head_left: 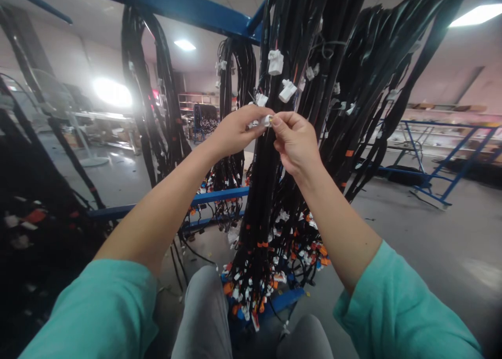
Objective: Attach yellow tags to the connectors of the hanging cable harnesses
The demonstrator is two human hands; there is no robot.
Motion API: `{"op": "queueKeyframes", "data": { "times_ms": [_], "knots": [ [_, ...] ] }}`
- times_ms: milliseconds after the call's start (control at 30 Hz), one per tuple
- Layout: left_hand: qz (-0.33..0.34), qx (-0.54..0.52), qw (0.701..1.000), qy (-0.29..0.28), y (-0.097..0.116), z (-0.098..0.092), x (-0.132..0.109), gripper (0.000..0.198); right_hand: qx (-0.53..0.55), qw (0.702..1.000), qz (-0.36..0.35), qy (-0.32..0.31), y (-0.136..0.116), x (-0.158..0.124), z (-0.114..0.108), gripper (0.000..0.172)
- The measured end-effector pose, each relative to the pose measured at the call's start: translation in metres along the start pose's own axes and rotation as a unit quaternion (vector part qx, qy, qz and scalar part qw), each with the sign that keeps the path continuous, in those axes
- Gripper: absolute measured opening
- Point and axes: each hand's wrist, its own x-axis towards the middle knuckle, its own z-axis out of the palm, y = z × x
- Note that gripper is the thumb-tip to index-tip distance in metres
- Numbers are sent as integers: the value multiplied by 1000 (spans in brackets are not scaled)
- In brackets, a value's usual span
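My left hand (pixel 235 131) and my right hand (pixel 296 142) meet in front of a thick bundle of black wire harnesses (pixel 274 191) that hangs from a blue rack. Both hands are closed in a pinch on one small white connector (pixel 265 121) between their fingertips. Other white connectors (pixel 275 62) dangle from the harnesses just above the hands. Lower down, the bundle ends in many white and orange plugs (pixel 274 275). My teal sleeves and grey knees fill the bottom of the view.
More black harness bundles (pixel 157 102) hang to the left and behind. A blue rack rail (pixel 219 197) crosses at knee height. A blue metal frame (pixel 443 160) stands at the right on the grey floor. A fan (pixel 50 97) stands at the left.
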Motion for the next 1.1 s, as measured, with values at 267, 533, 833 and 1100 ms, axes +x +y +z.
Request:
{"op": "queueKeyframes", "data": {
  "times_ms": [267,533,833,1100],
  "knots": [
    [8,14,1000,12,0,0,-1,23,6,1000,-6,-8,2,-1,2,29],
    [56,69,996,7,-6,-3,-2,28,-18,1000,-17,-8,4,-3,2,40],
    [61,91,994,0,-2,-3,0,26,-93,992,-85,2,-7,-5,1,33],
    [51,137,989,-14,4,-2,-2,25,-52,998,26,-4,-12,-4,-1,44]
  ]
}}
